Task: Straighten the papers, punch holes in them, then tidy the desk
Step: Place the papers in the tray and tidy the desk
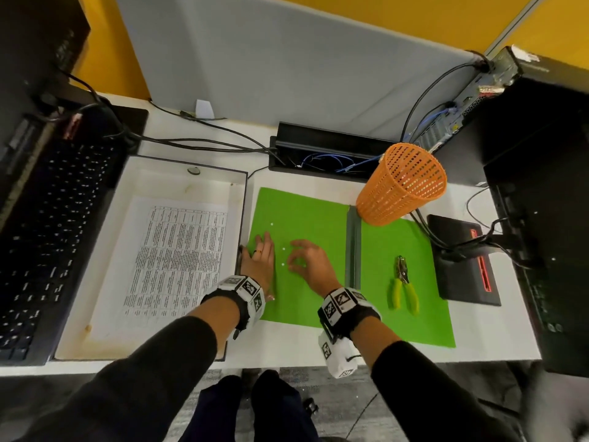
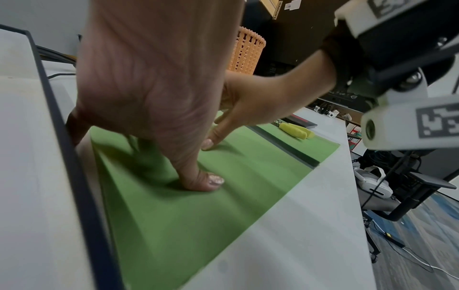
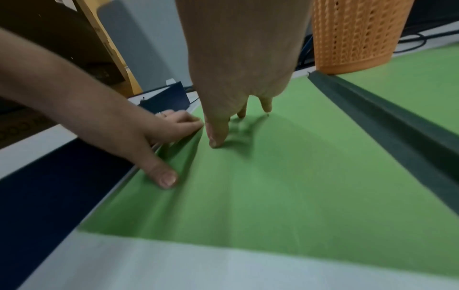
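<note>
A stack of printed papers point(image 1: 172, 260) lies in a shallow white tray point(image 1: 178, 177) at the left. Beside it a green mat point(image 1: 318, 218) carries a few small white paper dots point(image 1: 283, 249). My left hand point(image 1: 259, 253) lies flat on the mat's left edge, against the tray's dark rim, with its thumb point(image 2: 211, 181) pressed down. My right hand point(image 1: 302, 258) is arched over the mat just to its right, its fingertips point(image 3: 214, 142) touching the mat near the dots and holding nothing I can see. The hole punch point(image 1: 403, 282), with yellow-green handles, lies on the mat's right half, away from both hands.
A grey strip point(image 1: 353, 247) runs across the mat between my right hand and the punch. An orange mesh basket point(image 1: 401, 183) stands at the mat's far edge. A black keyboard point(image 1: 51, 224) lies left, a black device point(image 1: 462, 260) right, and cables at the back.
</note>
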Tool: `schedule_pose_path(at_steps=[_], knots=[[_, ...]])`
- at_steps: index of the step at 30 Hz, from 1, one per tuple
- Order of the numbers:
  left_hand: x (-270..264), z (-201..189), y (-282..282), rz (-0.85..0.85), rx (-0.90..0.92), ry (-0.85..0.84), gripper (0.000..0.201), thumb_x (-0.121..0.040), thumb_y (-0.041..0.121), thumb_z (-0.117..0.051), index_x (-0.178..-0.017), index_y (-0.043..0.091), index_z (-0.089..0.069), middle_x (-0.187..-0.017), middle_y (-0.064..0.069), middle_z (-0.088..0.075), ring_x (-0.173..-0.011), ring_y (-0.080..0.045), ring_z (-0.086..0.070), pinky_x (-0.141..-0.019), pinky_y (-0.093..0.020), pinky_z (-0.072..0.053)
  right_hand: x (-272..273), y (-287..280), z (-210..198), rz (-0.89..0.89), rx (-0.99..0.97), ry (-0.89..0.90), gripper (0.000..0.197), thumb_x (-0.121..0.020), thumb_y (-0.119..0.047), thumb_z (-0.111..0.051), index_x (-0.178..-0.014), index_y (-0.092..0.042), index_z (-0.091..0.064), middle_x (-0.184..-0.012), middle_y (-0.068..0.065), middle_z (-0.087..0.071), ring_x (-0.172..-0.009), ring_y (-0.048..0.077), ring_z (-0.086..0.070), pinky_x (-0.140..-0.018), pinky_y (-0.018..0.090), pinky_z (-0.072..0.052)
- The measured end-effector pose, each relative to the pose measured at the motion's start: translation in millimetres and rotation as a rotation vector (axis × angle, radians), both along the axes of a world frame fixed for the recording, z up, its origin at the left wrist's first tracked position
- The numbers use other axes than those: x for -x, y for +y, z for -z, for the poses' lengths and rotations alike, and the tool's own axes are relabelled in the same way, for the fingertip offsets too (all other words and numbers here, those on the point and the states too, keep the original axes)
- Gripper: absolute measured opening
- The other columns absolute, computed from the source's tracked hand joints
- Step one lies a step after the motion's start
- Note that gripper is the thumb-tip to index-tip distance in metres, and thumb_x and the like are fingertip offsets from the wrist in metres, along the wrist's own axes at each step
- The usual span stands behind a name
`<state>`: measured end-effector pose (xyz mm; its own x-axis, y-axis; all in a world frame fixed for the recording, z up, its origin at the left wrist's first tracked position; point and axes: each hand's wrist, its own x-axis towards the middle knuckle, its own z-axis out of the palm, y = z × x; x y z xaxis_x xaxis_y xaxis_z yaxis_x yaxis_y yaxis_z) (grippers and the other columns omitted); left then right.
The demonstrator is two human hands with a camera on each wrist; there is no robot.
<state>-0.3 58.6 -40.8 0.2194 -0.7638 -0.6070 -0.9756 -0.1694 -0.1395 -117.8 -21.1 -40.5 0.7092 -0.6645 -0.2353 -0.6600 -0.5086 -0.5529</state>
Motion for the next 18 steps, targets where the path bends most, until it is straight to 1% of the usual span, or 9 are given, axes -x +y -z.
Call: schedule_pose_path(at_steps=[2, 5, 9, 13, 15, 18], knots=[[-0.3, 0.2, 0.4, 0.000, 0.002, 0.003, 0.130, -0.073, 0.063, -0.066, -0.147, -0.004, 0.017, -0.155, -0.022, 0.019, -0.146, -0.036, 0.006, -0.114, -0.053, -0.019, 0.7, 11.6, 16.1, 0.024, 0.005, 0.015, 0.007, -0.075, -0.009, -0.072, -0.081, -0.013, -0.070, -0.132, 0.007, -0.056, -0.124, 0.024, -0.049, -0.106, 0.049, -0.035], [0.1, 0.7, -0.3, -0.001, -0.009, 0.002, 0.129, -0.074, 0.063, -0.065, -0.147, -0.004, 0.017, -0.155, -0.022, 0.019, -0.146, -0.036, 0.006, -0.114, -0.053, -0.019, -1.2, 16.9, 27.2, 0.059, 0.017, -0.009, 0.006, -0.077, -0.010, -0.070, -0.082, -0.014, -0.069, -0.135, 0.008, -0.053, -0.129, 0.026, -0.044, -0.107, 0.054, -0.033], [1.3, 0.5, -2.2, -0.005, -0.033, -0.011, 0.130, -0.073, 0.064, -0.064, -0.146, -0.004, 0.019, -0.155, -0.022, 0.020, -0.145, -0.036, 0.007, -0.114, -0.053, -0.019, -5.3, 17.1, 33.2, 0.098, 0.025, -0.051, 0.012, -0.078, -0.010, -0.068, -0.089, -0.014, -0.067, -0.130, 0.011, -0.056, -0.125, 0.028, -0.048, -0.104, 0.056, -0.036], [1.6, 1.6, -2.7, -0.010, -0.038, -0.008, 0.131, -0.072, 0.063, -0.066, -0.146, -0.004, 0.019, -0.155, -0.023, 0.020, -0.145, -0.037, 0.007, -0.114, -0.055, -0.018, -8.2, 19.6, 37.3, 0.118, 0.067, -0.061, 0.012, -0.079, -0.008, -0.067, -0.089, -0.012, -0.068, -0.127, 0.012, -0.058, -0.121, 0.029, -0.051, -0.100, 0.055, -0.040], [1.6, 2.0, -3.2, -0.014, -0.036, -0.005, 0.131, -0.072, 0.062, -0.067, -0.146, -0.005, 0.019, -0.155, -0.023, 0.019, -0.145, -0.037, 0.007, -0.114, -0.054, -0.018, -9.5, 20.9, 37.4, 0.129, 0.083, -0.057, 0.009, -0.079, -0.007, -0.067, -0.088, -0.009, -0.069, -0.127, 0.013, -0.058, -0.122, 0.031, -0.050, -0.101, 0.055, -0.039], [1.5, 1.6, -3.7, -0.014, -0.044, -0.002, 0.130, -0.073, 0.062, -0.066, -0.146, -0.005, 0.019, -0.154, -0.023, 0.020, -0.145, -0.037, 0.007, -0.114, -0.055, -0.017, -10.9, 22.1, 37.4, 0.146, 0.087, -0.054, 0.006, -0.081, -0.008, -0.065, -0.086, -0.007, -0.069, -0.129, 0.013, -0.057, -0.128, 0.031, -0.045, -0.104, 0.057, -0.035]])
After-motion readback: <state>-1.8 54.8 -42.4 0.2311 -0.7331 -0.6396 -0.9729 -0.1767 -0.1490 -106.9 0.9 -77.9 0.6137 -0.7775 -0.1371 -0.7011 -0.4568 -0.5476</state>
